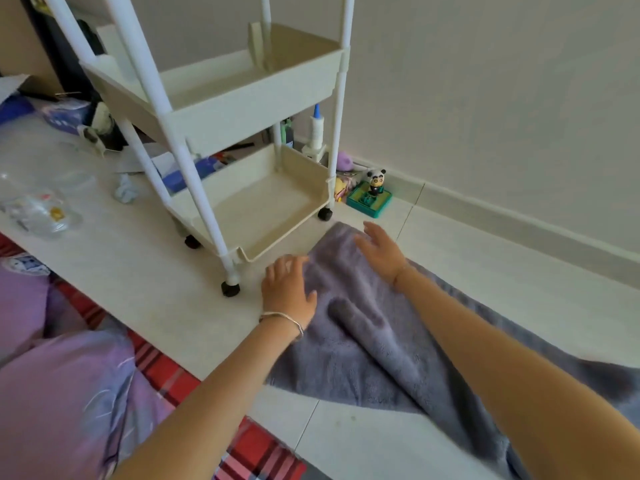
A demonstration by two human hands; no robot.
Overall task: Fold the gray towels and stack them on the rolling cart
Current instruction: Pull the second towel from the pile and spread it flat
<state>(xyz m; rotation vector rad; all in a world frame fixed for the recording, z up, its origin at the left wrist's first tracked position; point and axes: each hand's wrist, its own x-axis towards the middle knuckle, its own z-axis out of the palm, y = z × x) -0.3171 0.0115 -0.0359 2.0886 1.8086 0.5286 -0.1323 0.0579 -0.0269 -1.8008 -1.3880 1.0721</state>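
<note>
A gray towel (374, 348) lies spread on the white tiled floor, wrinkled along its middle, running from the cart's foot toward the lower right. My left hand (287, 289), with a bracelet on the wrist, lies flat with straight fingers on the towel's left edge. My right hand (379, 249) hovers or rests flat with spread fingers near the towel's far end. The white rolling cart (239, 95) stands just beyond the towel; both trays in view hold no towels.
A panda figure on a green base (372, 194) and bottles (317, 133) sit by the wall behind the cart. Clutter and plastic bags (38, 209) lie at the left. Purple bedding and a red plaid cloth (69, 393) fill the lower left.
</note>
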